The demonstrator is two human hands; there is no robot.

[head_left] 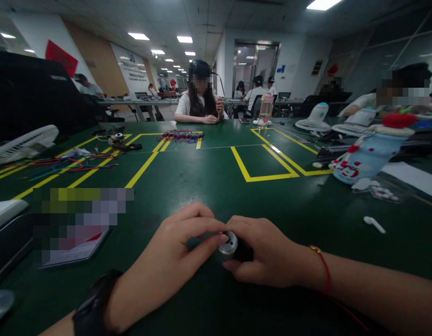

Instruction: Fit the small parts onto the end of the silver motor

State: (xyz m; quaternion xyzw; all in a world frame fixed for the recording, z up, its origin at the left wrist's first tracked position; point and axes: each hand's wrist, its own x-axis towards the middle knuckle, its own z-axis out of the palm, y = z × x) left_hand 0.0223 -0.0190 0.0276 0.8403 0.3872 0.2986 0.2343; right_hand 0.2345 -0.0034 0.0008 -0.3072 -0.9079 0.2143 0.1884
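A small round metal part (229, 243) with a black body sits low on the green table (209, 182), close to the front edge. My right hand (268, 254) is closed around its black side. My left hand (170, 261) pinches the metal face with fingertips from the left. A black watch is on my left wrist and a red string on my right wrist. The part's underside is hidden by my fingers.
A phone (76, 249) lies at the left, a white earbud (374, 224) at the right. A snowman-pattern pouch (363, 158), fans (25, 142) and loose coloured wires (62, 164) are further out. A person (201, 95) sits across the table with a wire bundle (183, 136).
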